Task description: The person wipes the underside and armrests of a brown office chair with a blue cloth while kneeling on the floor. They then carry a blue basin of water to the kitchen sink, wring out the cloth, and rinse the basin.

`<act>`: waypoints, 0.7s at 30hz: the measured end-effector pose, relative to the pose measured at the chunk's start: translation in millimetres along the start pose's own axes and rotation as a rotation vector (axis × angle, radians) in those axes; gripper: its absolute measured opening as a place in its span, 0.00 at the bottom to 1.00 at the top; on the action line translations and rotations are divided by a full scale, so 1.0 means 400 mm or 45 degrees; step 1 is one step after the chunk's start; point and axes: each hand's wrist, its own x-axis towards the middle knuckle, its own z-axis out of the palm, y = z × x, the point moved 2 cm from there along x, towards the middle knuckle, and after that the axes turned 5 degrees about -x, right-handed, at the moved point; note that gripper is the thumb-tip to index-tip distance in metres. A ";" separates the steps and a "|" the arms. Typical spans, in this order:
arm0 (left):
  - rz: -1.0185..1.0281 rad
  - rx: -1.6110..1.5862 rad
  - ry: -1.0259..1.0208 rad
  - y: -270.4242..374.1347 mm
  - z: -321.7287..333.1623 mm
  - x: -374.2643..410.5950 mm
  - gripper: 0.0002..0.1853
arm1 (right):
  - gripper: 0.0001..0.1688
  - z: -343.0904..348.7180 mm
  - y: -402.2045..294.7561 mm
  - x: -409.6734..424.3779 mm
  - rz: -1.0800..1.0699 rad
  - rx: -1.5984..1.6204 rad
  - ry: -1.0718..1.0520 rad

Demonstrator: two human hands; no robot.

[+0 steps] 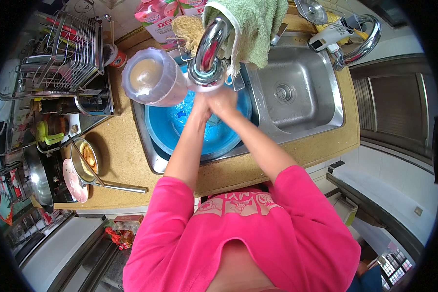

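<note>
My left hand (202, 103) and my right hand (223, 99) are together under the chrome faucet (208, 51), touching each other. Both look wet, and the faucet's spout head hides most of their fingers, so I cannot tell whether they hold anything. Below them a round blue plastic basin (157, 127) sits in the left bowl of a steel double sink. Inside the basin there is rippling water (184, 109), with a dark blue patch whose nature I cannot make out. A lidded translucent plastic container (149, 78) stands at the basin's upper left, close to my left hand.
A green towel (255, 29) hangs over the faucet, beside a tan loofah-like scrubber (188, 31). Pink detergent bottles (160, 25) stand behind. To the right is the second sink bowl (299, 95). At left are a wire dish rack (65, 54), a small saucepan (85, 160) with chopsticks, and a pink plate (75, 182).
</note>
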 end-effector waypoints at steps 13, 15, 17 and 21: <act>-0.081 0.401 0.090 0.170 -0.013 -0.118 0.24 | 0.14 -0.087 0.099 0.017 -0.111 1.283 -0.605; -0.123 0.242 0.113 0.147 -0.029 -0.101 0.23 | 0.15 -0.082 0.064 0.009 0.052 1.221 -0.548; -0.167 -0.092 0.174 0.100 -0.032 -0.065 0.22 | 0.17 -0.046 0.034 0.007 0.199 1.106 -0.291; 0.380 -0.640 -0.830 0.028 0.032 -0.013 0.22 | 0.23 0.040 0.005 -0.001 -0.005 0.579 0.077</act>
